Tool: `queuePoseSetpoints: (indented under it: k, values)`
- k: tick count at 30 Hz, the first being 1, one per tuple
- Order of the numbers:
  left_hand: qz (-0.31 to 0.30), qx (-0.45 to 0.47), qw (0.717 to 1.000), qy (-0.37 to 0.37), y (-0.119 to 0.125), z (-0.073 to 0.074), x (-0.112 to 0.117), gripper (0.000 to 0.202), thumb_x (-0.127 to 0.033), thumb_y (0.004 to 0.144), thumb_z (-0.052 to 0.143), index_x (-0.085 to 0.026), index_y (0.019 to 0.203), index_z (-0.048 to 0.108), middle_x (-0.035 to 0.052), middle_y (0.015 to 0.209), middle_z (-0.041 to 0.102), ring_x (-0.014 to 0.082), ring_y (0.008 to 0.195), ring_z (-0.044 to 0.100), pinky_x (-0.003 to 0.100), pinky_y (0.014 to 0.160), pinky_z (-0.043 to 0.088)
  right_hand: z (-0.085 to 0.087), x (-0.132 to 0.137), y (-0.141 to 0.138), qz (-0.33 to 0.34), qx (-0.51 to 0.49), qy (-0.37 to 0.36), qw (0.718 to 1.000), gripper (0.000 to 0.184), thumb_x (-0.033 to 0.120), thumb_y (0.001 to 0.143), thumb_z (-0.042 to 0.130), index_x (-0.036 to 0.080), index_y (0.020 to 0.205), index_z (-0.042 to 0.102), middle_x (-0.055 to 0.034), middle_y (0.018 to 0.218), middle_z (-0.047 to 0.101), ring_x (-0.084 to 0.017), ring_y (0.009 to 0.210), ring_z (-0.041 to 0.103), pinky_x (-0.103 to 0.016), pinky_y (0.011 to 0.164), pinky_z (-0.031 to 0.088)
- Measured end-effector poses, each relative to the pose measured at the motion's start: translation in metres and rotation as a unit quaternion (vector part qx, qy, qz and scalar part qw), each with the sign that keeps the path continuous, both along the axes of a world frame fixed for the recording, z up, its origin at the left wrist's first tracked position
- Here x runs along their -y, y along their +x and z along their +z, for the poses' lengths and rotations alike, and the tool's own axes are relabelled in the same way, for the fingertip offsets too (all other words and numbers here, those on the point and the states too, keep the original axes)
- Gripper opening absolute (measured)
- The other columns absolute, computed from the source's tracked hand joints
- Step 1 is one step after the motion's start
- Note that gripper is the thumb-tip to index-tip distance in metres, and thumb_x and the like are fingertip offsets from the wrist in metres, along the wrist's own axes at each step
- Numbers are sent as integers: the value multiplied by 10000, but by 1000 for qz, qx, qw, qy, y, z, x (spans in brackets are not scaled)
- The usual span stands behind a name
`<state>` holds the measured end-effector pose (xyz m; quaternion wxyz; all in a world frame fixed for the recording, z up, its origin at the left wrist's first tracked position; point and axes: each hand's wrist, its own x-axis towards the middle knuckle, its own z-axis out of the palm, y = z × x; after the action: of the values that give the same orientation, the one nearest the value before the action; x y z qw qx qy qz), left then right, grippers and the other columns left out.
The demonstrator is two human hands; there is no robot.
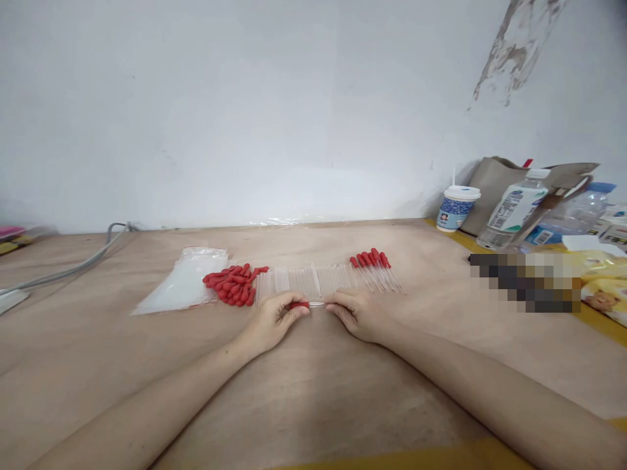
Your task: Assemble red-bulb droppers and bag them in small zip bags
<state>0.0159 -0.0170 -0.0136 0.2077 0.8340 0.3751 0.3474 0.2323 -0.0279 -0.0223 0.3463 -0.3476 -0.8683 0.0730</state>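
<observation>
- Hands, lower centre of the frame: the left hand pinches a red bulb between thumb and fingers; the right hand, likewise closed to a pinch, grips a clear tube spanning the gap between the hands.
- Held pieces: bulb glossy, solid red, largely covered by the fingers; tube thin and transparent, lying level, in line with the bulb.
- Just beyond the hands, centre: a row of clear tubes, side by side.
- Left of the row: a heap of red bulbs, touching translucent white bags.
- Right of the row: capped droppers, red ends toward the top of the frame.
- Surface: tan, with yellow edging at lower right.
- Right of frame: a blue-and-white cup and a labelled bottle.
- Left edge: a grey cable.
- Background: a pale wall, its coating peeling at upper right.
</observation>
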Motion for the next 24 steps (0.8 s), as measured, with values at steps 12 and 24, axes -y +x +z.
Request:
queuePoseSetpoints:
  k: [12, 24]
  values:
    - [-15, 15, 1000, -14, 3, -2, 0, 183, -314, 810, 527, -187, 836, 655, 16, 773, 682, 147, 689, 615, 237, 625, 474, -1, -14, 2, 26, -11, -20, 999, 200, 242, 862, 435, 201, 875, 631, -23, 814, 650, -129, 746, 588, -247, 693, 460]
    - [42, 19, 999, -22, 1, -2, -4, 238, -371, 757, 593, -203, 906, 669, 28, 891, 700, 188, 807, 643, 290, 727, 511, -6, -10, -1, -38, 38, 105, 993, 201, 231, 884, 394, 168, 932, 578, -54, 781, 608, -150, 740, 539, -256, 682, 427]
